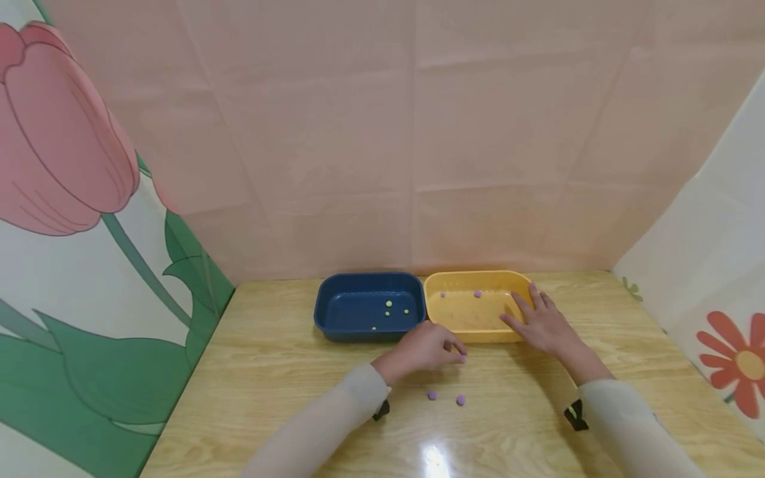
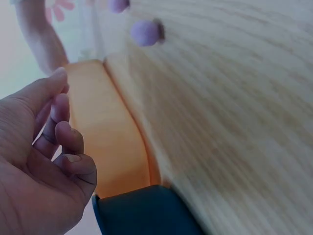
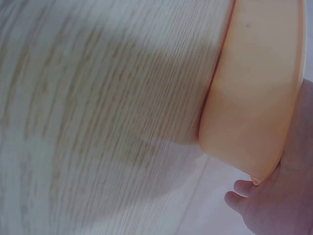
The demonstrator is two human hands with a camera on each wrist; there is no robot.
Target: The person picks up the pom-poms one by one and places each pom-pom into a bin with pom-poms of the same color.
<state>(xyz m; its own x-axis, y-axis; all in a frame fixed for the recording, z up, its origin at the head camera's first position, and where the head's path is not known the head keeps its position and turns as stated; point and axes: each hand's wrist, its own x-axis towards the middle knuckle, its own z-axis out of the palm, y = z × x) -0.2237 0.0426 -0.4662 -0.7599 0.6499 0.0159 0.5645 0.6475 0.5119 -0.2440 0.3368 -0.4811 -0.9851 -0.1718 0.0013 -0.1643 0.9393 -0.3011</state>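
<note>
A small purple ball [image 1: 463, 358] shows at the fingertips of my left hand [image 1: 425, 346], which pinches it between thumb and forefinger just in front of the yellow tray [image 1: 472, 337]. In the left wrist view, the fingertips hide that ball. My right hand [image 1: 544, 325] lies over the yellow tray's right end with its fingers spread, touching the rim; the right wrist view has its fingers [image 3: 235, 200] at the tray's corner. Inside the yellow tray are two purple pieces, one of them a ball [image 1: 477, 294]. Two more purple balls, one left [image 1: 431, 395] and one right [image 1: 461, 400], lie on the table nearer me.
Left of the yellow tray, its side close against it, stands a dark blue tray [image 1: 369, 335] holding several small yellow-green balls [image 1: 389, 304]. Both trays sit at the back of the wooden table [image 1: 269, 385], before a pink cloth backdrop [image 1: 335, 146].
</note>
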